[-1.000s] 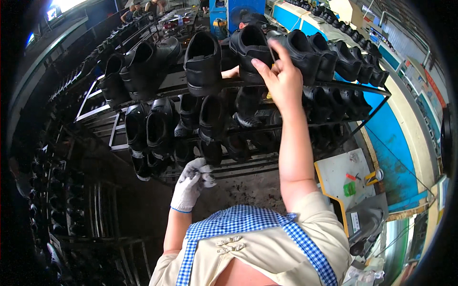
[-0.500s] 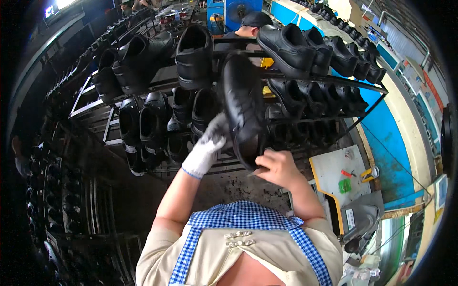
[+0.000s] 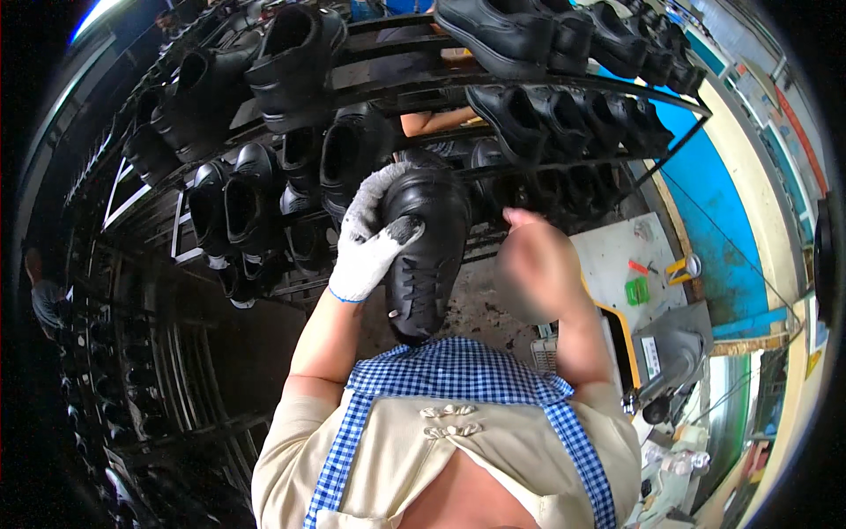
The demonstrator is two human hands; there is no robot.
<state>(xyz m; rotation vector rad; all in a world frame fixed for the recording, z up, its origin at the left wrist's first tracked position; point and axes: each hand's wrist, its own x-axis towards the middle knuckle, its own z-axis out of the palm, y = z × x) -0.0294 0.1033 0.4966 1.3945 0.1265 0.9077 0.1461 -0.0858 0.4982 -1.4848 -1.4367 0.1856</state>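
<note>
A black leather lace-up shoe is in front of my chest, its toe pointing away and its laced upper facing up. My left hand, in a white glove with grey-black fingertips, is closed around the shoe's left side near the toe, the thumb lying across the upper. A small pale speck shows near the lowest laces. Bare and smeared by motion, my right hand is off to the right, apart from the shoe. Its fingers are too blurred to read, and I cannot make out anything in it.
Ahead stands a tiered metal rack with rows of black shoes. Behind it shows another person's forearm. At right is a white worktable with a green item, beside a grey machine. More racks stand left.
The shoe has come down and closer to my chest, and my left hand now grips it near the toe. My right hand has let go of the heel opening and moved right.
</note>
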